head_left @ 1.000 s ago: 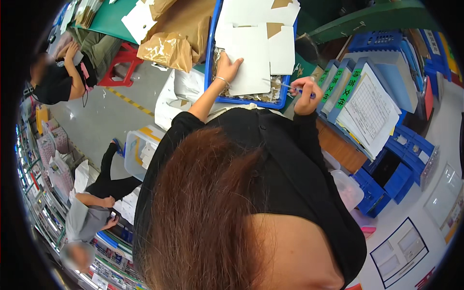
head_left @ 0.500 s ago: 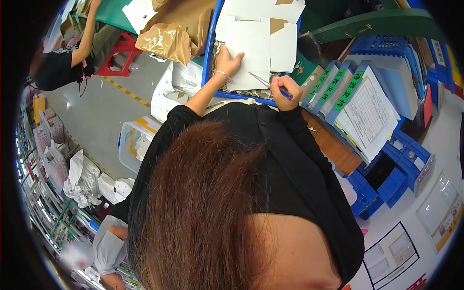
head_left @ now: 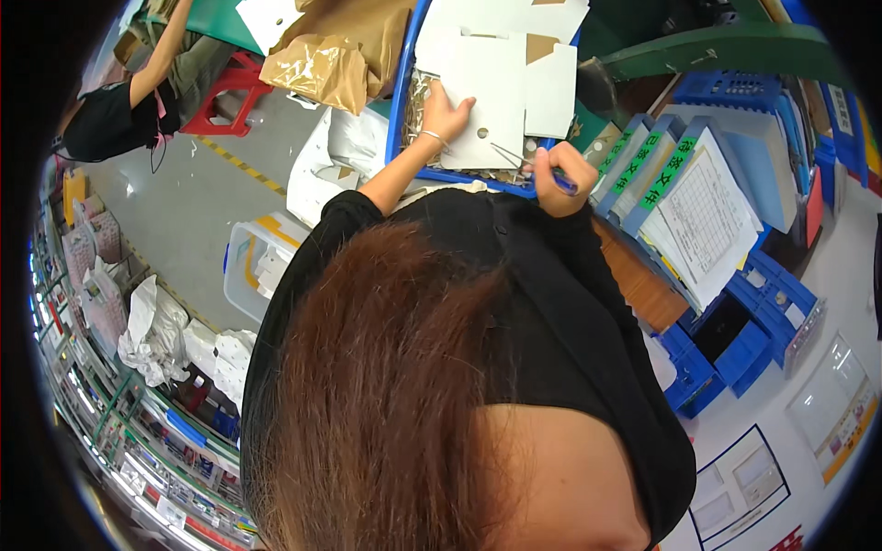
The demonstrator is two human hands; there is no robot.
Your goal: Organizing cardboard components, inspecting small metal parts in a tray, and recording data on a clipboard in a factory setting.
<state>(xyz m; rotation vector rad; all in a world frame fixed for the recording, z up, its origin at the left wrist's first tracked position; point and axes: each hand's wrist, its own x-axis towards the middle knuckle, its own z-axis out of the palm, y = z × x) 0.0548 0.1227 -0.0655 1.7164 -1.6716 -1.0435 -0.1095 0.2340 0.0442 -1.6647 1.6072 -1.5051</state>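
Over the left edge of a flat white cardboard sheet point(head_left: 503, 87) lies my left hand point(head_left: 445, 118), thumb on top and the other fingers partly hidden at the edge, gripping it. A small dark round hole shows in the sheet. My right hand point(head_left: 562, 176) is closed round the blue handle of scissors point(head_left: 511, 154), whose thin metal blades point left over the sheet's near part. The sheet rests over a blue crate point(head_left: 399, 115), with small scraps point(head_left: 418, 101) showing beneath it. Another white sheet point(head_left: 554, 96) lies alongside.
Brown wrapping paper point(head_left: 317, 72) lies left of the crate, with white packaging point(head_left: 322, 174) below it. Blue file boxes point(head_left: 657, 170) holding papers stand to the right. A clear bin point(head_left: 248, 266) stands on the floor. Another person point(head_left: 119, 119) is at the upper left, near a red stool point(head_left: 237, 96).
My right hand has drawn back slightly to the right with the scissors. A dark hole now shows where the blade tips were. A second person at the lower left has left the view.
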